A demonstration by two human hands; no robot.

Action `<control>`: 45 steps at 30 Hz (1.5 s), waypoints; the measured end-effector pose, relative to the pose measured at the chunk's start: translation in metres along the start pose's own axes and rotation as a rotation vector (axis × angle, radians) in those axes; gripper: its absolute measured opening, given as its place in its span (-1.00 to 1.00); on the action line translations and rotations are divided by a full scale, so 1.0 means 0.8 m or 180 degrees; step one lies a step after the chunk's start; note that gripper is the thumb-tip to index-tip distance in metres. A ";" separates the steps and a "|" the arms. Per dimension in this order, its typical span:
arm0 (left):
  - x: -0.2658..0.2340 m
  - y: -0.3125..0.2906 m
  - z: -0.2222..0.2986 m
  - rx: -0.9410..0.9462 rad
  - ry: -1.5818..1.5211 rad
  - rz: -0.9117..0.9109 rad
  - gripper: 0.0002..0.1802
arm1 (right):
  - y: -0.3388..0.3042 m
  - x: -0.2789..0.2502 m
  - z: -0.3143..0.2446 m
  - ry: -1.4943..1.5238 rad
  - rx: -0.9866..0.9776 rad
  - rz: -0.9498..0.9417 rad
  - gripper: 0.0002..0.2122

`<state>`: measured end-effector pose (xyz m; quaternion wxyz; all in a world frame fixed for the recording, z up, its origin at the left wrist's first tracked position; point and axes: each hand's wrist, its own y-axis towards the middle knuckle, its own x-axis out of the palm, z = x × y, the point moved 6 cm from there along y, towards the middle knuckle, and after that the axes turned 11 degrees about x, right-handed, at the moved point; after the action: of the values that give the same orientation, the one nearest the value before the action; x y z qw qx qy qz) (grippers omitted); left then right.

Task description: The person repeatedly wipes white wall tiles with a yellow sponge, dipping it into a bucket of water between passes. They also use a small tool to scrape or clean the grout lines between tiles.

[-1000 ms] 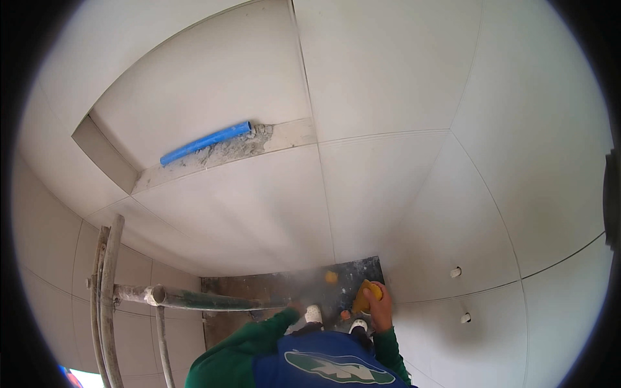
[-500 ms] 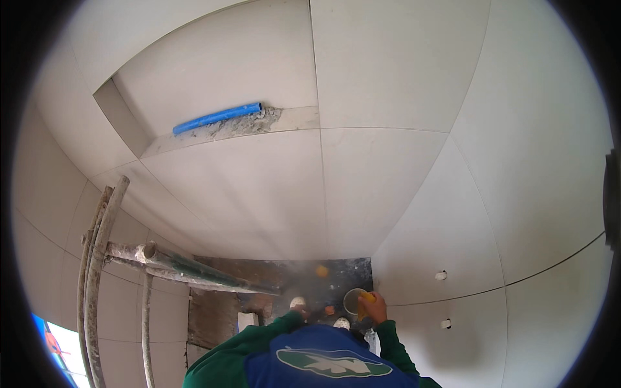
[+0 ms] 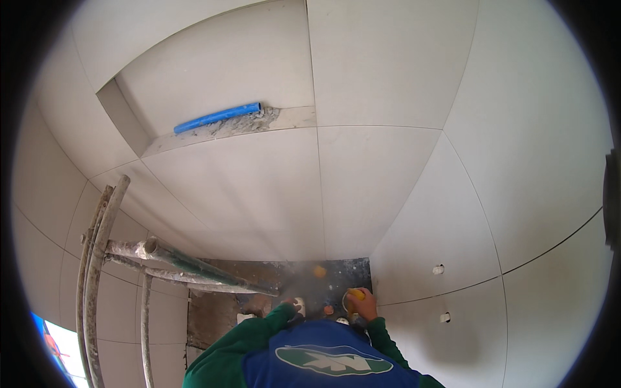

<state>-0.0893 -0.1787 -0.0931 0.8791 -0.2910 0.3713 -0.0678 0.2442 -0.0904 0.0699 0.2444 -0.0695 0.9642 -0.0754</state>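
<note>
Nearly all the wall tiles (image 3: 362, 174) are fixed, only the dark gap (image 3: 323, 284) remains bare, where the right hand (image 3: 365, 304) holds a yellow tool (image 3: 354, 295) and the left hand (image 3: 292, 304) grips a white piece (image 3: 299, 302).

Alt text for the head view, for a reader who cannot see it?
The right hand grips a yellow object at a dark untiled patch low on a white tiled wall, the left hand alongside. A blue pipe lies in a wall recess above.

tiles (image 3: 388, 84): pale grey-white, plain
pipe in niche (image 3: 217, 118): bright blue
mortar patch (image 3: 336, 275): dark grey, dusty
scaffold tubes (image 3: 194, 266): grey, cement-streaked
sleeves (image 3: 242, 339): green
vest (image 3: 323, 355): blue, white-green oval emblem
tool in right hand (image 3: 356, 295): yellow-orange
</note>
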 end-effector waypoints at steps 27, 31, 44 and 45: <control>-0.778 -0.148 0.779 0.3818 -0.0765 0.3266 0.14 | -0.027 -0.013 0.016 0.0432 0.0608 0.0027 -0.41; -0.784 -0.127 0.777 0.3571 -0.0694 0.3289 0.17 | -0.060 -0.037 -0.079 0.0729 0.1515 -0.0620 -0.39; -0.771 -0.165 0.810 0.3701 -0.0583 0.3123 -0.02 | -0.004 -0.035 -0.038 0.0594 0.0726 -0.0263 -0.38; -0.771 -0.165 0.810 0.3674 -0.0583 0.3095 -0.01 | 0.000 -0.035 -0.049 0.0597 0.0827 -0.0370 -0.40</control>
<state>-0.0691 0.2186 0.7191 0.8501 0.4069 0.2890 0.1682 0.2498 -0.0815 0.1168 0.1554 -0.0857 0.9593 -0.2196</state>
